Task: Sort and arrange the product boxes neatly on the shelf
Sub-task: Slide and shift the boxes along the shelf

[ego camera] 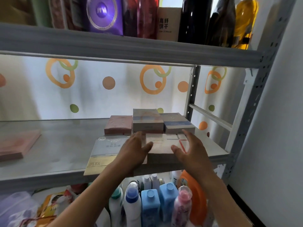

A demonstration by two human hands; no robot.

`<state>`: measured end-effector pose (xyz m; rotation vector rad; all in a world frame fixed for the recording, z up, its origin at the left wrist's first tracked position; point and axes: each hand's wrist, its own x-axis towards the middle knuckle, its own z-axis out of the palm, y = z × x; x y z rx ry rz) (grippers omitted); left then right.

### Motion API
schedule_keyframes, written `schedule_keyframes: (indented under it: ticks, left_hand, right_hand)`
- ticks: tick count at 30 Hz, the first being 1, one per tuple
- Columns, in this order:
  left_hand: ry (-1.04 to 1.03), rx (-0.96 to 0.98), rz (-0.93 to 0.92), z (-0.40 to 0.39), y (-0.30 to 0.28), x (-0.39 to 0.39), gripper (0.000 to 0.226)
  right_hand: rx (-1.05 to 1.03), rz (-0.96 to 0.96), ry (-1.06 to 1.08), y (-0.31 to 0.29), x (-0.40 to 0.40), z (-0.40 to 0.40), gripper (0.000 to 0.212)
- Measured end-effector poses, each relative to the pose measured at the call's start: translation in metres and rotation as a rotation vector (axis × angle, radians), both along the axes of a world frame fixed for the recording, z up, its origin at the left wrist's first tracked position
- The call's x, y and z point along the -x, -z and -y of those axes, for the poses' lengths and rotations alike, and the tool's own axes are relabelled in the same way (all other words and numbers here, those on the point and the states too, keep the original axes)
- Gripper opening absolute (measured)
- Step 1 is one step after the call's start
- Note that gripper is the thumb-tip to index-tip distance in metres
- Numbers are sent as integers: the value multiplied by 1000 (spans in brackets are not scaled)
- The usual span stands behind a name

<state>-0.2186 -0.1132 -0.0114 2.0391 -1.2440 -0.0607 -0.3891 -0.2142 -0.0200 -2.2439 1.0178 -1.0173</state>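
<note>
Shelf (49, 149): both hands flank white box (164, 145); tan carton (168, 22) reads 饼干.

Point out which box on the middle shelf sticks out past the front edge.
The grey-and-gold box under the left hand: its gold end overhangs the shelf; the others sit fully on it.

It looked like a storeroom or small stock corner of a home or shop. A grey slotted-steel rack (255, 102) stood against a window film of orange rings (153, 79), its top shelf crowded with gift boxes and dark bottles (193, 18), its lowest with detergent bottles (150, 205).
</note>
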Motion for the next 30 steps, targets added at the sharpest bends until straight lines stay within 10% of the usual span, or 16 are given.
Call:
schedule_keyframes:
  ticks: [11,19,26,30]
  left_hand:
    - [-288,175,-130,-26,-24,-108,46]
    - [-353,144,-677,-3,1,-204,78]
    - [-259,-154,-354,19,7,-213,86]
    - [-230,9,-482,19,19,-229,73]
  right_hand:
    - [25,5,-319,-35,-136,-43,53]
    - [85,-122,-300,-39,-200,-39,58]
    - [170,-240,-270,-36,-228,-19,55]
    - [177,-322,-258,-37,-242,-12,54]
